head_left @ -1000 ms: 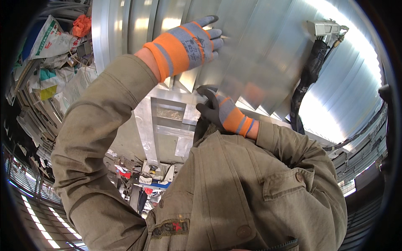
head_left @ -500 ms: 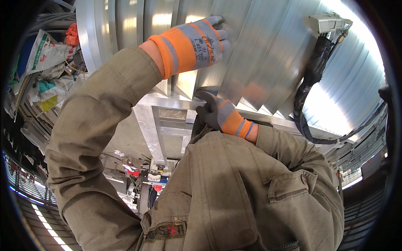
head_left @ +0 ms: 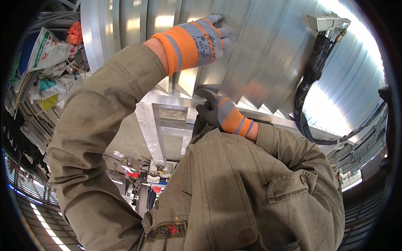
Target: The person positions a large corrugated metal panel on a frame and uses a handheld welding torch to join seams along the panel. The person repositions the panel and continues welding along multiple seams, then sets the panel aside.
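Long silvery metal profiles (head_left: 247,54) lie side by side, their ends along the bar of a metal frame (head_left: 146,125). My left hand (head_left: 199,44), in an orange and grey work glove, lies across them with its fingers stretched out and nothing grasped. Lower down, my right hand (head_left: 222,113) wears the same kind of glove with a dark palm. Its fingers curl around the end of one profile at the frame's bar, close to my jacket. The fingertips are partly hidden there.
A grey connector box (head_left: 324,23) with a black wrapped cable (head_left: 312,77) hangs over the profiles at right. White bags (head_left: 48,50) and an orange-red crumpled piece (head_left: 75,32) lie heaped at left. Tools and small parts (head_left: 155,178) sit below the frame.
My left hand has shifted very slightly to the right over the profiles, and the view has tilted a little. My right hand keeps its place at the profile end.
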`<state>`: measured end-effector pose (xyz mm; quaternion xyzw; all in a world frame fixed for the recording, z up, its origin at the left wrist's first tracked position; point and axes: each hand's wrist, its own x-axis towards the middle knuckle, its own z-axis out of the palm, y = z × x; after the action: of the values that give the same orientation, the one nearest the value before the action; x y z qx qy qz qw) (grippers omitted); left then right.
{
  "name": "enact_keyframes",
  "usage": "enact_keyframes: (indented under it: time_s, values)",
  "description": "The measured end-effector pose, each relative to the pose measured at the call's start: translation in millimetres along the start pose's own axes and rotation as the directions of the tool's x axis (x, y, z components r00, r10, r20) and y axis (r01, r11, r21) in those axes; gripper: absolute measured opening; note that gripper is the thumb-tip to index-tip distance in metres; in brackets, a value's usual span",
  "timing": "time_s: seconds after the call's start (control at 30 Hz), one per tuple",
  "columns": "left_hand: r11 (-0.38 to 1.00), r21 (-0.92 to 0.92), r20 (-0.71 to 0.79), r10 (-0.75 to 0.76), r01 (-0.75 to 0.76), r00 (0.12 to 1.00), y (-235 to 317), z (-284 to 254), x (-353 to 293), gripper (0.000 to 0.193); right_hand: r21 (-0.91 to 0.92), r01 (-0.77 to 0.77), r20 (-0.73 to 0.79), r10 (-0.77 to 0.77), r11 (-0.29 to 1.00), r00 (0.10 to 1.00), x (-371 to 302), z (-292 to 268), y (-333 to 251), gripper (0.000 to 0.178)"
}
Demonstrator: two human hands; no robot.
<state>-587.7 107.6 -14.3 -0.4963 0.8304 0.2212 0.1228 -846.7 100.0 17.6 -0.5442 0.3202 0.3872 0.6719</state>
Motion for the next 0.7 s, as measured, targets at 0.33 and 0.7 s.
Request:
enact_keyframes:
  time_s: [0.33,0.7]
  values:
    - [1.0,-0.016,-0.037,0.0,0.0,0.999,-1.2,8.0,0.4,0.017,-0.268,0.318,-0.124,-0.359,0.91,0.925,-35.8,-56.9,-11.5,0.047]
    - [0.998,-0.039,-0.084,-0.056,0.053,0.995,0.2,-3.3,-3.1,0.022,-0.772,-0.352,-0.632,-0.693,0.529,0.347,-115.8,-262.0,-34.4,0.076]
